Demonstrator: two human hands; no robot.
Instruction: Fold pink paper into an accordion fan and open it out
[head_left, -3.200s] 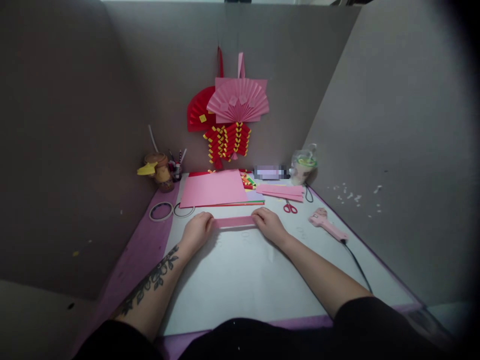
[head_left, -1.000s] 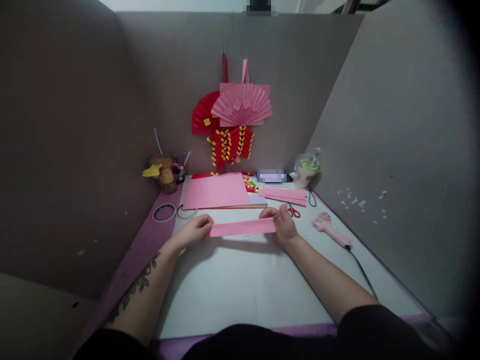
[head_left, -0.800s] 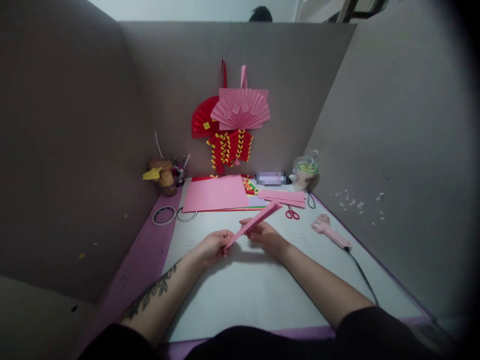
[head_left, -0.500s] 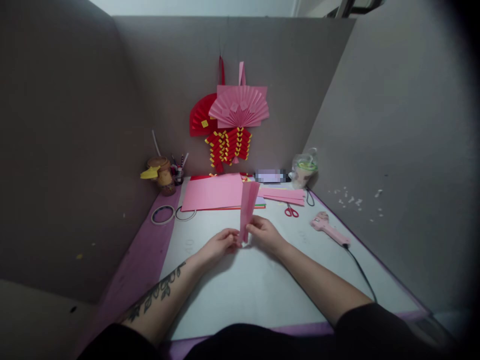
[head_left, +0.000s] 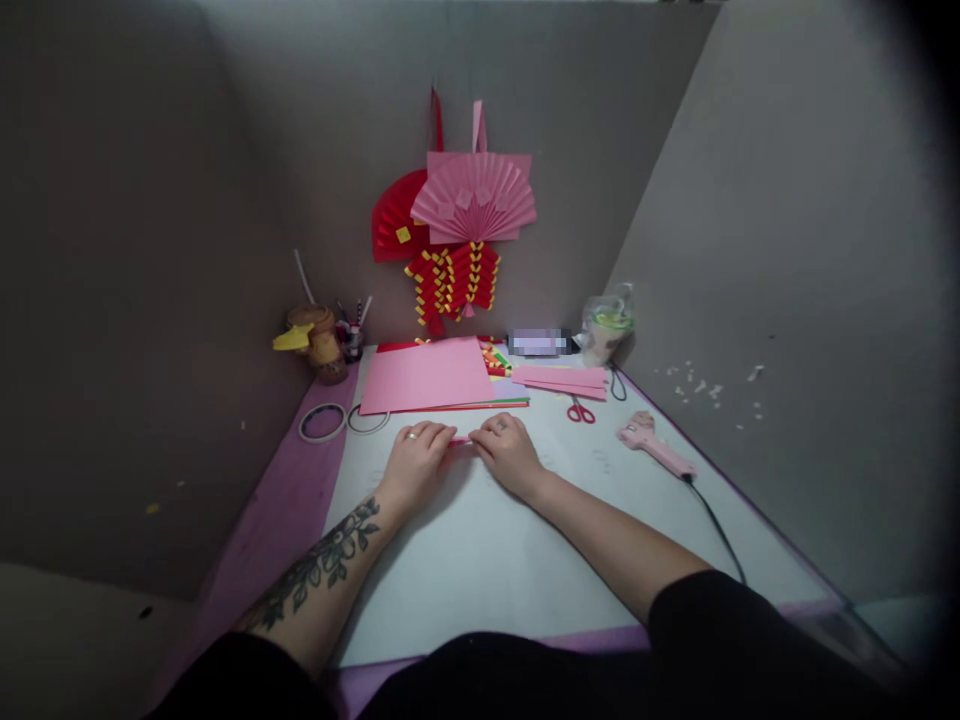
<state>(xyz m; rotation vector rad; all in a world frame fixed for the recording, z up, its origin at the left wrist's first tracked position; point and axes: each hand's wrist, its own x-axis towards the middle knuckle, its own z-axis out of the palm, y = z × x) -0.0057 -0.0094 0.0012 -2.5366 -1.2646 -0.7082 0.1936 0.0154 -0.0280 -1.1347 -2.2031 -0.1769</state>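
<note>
Both hands meet over the white work surface (head_left: 480, 560), just in front of the paper stack. My left hand (head_left: 417, 464) grips one end of a narrow pink paper strip (head_left: 460, 441), fingers closed over it. The other end is pinched by my right hand (head_left: 507, 455). Only a short piece of the strip shows between the fingertips; my hands cover the rest. Behind them lies a pink sheet (head_left: 427, 378) on top of other coloured sheets. Red-handled scissors (head_left: 580, 411) rest to the right of my right hand.
Tape rolls (head_left: 323, 423) lie at the left. A pink glue gun (head_left: 656, 445) with its cord is at the right. Pink strips (head_left: 562, 380), a brown cup (head_left: 324, 345) and a bagged cup (head_left: 604, 330) stand at the back. Paper fans (head_left: 476, 200) hang on the wall.
The pink paper was held upright and partly fanned; now it lies low and level between both hands. Both hands have turned palm-down, with my left farther from my right. The view has tilted slightly down.
</note>
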